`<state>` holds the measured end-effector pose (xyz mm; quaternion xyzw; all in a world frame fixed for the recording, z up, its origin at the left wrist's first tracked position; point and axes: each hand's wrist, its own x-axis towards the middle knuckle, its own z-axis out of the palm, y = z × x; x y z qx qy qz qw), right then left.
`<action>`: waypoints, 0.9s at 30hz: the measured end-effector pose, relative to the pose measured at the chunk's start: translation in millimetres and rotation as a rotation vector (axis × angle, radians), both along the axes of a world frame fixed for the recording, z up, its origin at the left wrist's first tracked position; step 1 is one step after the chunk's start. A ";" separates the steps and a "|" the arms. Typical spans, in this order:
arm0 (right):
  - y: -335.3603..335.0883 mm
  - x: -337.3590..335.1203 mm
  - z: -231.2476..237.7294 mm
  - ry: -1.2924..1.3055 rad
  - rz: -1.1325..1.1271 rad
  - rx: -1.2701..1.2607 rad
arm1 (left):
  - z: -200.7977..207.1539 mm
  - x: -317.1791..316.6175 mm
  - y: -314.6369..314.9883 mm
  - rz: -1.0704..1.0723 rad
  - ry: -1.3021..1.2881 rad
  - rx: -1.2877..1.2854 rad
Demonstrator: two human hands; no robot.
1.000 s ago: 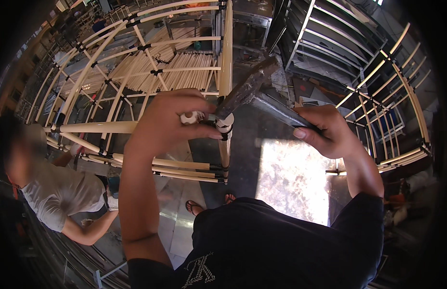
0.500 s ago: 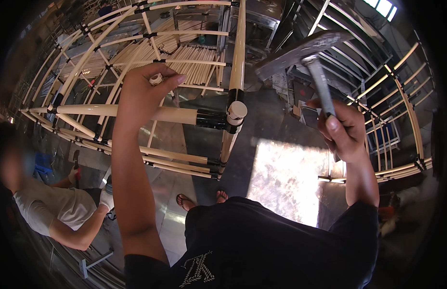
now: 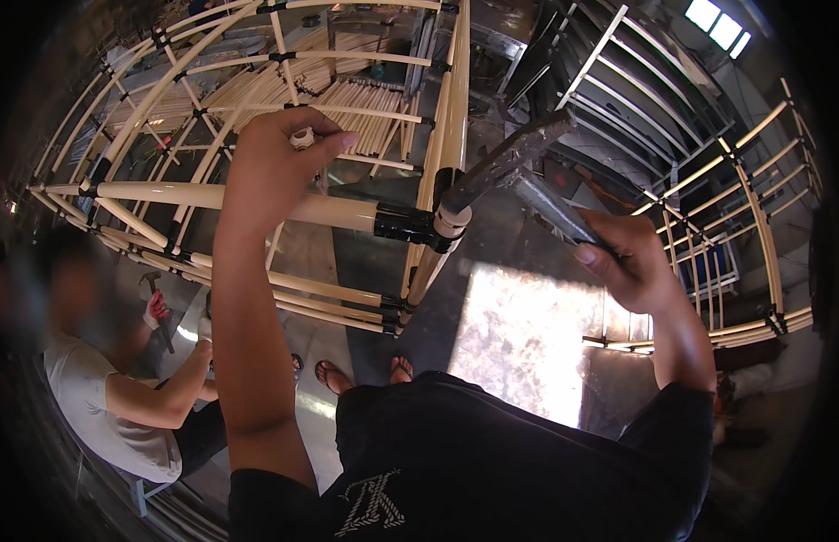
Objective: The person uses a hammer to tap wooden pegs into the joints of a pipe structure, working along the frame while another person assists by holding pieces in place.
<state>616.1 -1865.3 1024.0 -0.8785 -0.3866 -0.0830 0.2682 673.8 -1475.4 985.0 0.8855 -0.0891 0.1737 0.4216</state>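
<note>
My right hand is wrapped round the handle of a hammer. The hammer's dark, blocky head rests against or just at the cream end cap on a pipe end. Beside that cap a black joint ties in a thick cream pipe, part of a large pipe frame. Raised over this pipe, my left hand is closed, with a small cream cap showing between curled fingers and thumb. What else the left palm holds is hidden.
At the left a person in a light shirt sits with a hammer in a gloved hand. Many loose cream pipes lie behind the frame. Another pipe frame and a metal rack stand at the right.
My right hand has swung the hammer down and left, bringing its head from above to the end cap. The left hand has barely moved. The seated person's hammer has come more into sight.
</note>
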 end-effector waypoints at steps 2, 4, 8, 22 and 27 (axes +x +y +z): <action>-6.0 -8.6 15.6 0.339 -0.104 0.265 | -4.6 1.4 1.3 -0.004 -0.038 -0.013; -15.2 -2.7 22.3 0.296 -0.012 0.484 | -7.0 0.9 0.8 -0.020 -0.088 -0.048; 8.5 4.1 12.6 0.051 0.053 -0.110 | 4.1 -3.1 -7.2 0.018 0.017 -0.071; 7.4 9.2 54.9 0.219 -0.041 -0.059 | -3.7 -2.3 -3.0 -0.029 0.019 -0.123; 18.9 5.9 56.6 0.061 0.047 -0.176 | -3.5 -4.3 -1.2 -0.044 0.009 -0.076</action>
